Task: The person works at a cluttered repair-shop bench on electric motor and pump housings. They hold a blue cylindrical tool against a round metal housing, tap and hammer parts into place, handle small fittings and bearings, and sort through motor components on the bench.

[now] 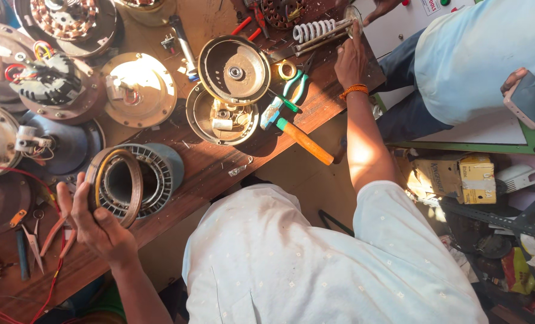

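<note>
Laminated steel stator ring [136, 182] clasped in left hand [93, 225], right hand [350, 60] gripping coiled spring tool [315, 30] (wooden bench)

The stator ring [129, 183] is showing dull grey laminated metal with a brownish band. The far round cover [234, 70] is presenting dark, smooth, slightly glossy metal. The hammer handle [306, 143] is appearing as smooth orange wood. The workbench [207, 171] is showing worn, matt brown wood.

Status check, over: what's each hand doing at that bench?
Left hand grips stator ring. Right hand touches white coil tool. Hammer lies between.
</note>
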